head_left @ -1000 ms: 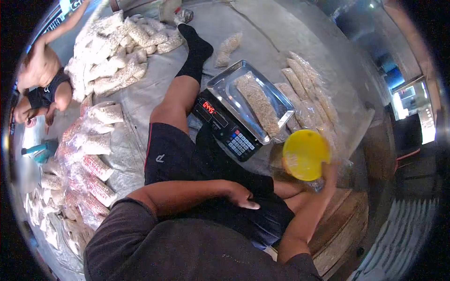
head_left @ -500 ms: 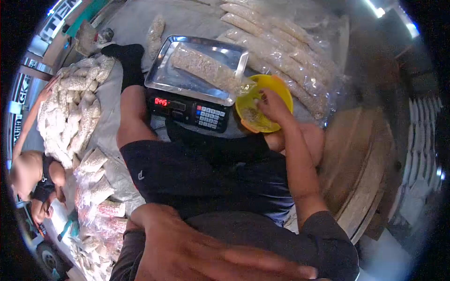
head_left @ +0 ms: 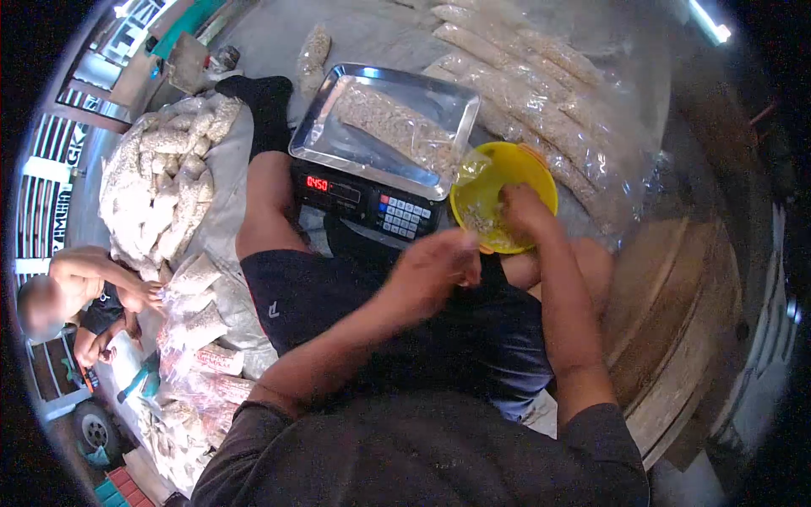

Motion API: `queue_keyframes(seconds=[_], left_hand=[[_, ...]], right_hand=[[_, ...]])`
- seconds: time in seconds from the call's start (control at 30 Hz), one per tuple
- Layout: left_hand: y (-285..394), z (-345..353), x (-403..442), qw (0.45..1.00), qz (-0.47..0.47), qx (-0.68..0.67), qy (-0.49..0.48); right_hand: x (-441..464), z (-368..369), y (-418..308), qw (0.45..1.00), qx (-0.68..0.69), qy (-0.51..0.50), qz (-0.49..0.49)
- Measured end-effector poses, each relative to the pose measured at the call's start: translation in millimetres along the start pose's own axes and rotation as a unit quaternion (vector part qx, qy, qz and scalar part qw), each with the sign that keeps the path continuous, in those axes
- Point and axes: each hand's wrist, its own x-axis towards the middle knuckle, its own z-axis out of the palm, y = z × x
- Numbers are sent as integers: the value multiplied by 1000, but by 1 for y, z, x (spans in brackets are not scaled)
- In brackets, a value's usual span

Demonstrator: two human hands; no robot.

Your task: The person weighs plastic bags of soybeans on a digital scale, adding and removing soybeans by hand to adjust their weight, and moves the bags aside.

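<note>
We see the red display (head_left: 318,183) on the scale (head_left: 363,203) now showing 0450, up from 0445 half a second ago, so we judge that a little more weight has come onto the metal tray (head_left: 463,108). The filled bag (head_left: 393,127) lies slantwise on that tray, much as it did, with its clear plastic end reaching over the edge by the yellow bowl (head_left: 498,158). Our right hand (head_left: 525,209) is inside the bowl, fingers curled down near the pale pieces (head_left: 481,221); we cannot tell whether it grasps any. Our left hand (head_left: 435,266) has come forward from against our body to just before the scale and the bowl's near rim; it is blurred and loosely bent, and we cannot tell whether it holds anything. At our left, another person (head_left: 80,269) has brought a raised arm down toward the plastic-wrapped packs (head_left: 198,325).
</note>
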Motion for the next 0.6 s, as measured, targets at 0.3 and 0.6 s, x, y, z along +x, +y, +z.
queue_keyframes(seconds=[0.3,0.6], left_hand=[[-141,11,48,972,-196,-28,127],[-119,-16,39,947,-44,298,111]], right_hand=[[-38,-3,-44,986,136,-48,-80],[-34,-36,-35,978,204,38,-30]])
